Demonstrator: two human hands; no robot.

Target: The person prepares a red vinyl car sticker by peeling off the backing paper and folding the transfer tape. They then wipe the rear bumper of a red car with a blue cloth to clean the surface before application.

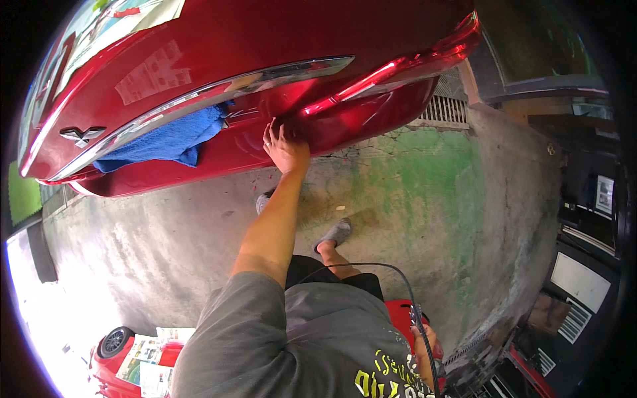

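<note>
My left hand (287, 149), a ring on one finger, reaches out with bent fingers spread against the painted rear bumper (338, 127) of a red car, just below the inner end of the tail light (363, 87). Nothing shows in it. Left of it, a blue microfiber towel (171, 137) hangs below the chrome trim strip (199, 97). Low at my right side, my right hand (423, 343) is closed on what appears to be a red power tool (400, 311), largely hidden by my body. A black cord (398, 271) loops over my front and past that hand.
My feet in grey shoes (338, 231) stand on the stained concrete floor (398, 199), close to the bumper. A floor grate (443, 109) lies beyond the car's corner. Behind me is a red toy-like car (112, 365) with printed sheets on it. Dark shelving (587, 224) stands at the right.
</note>
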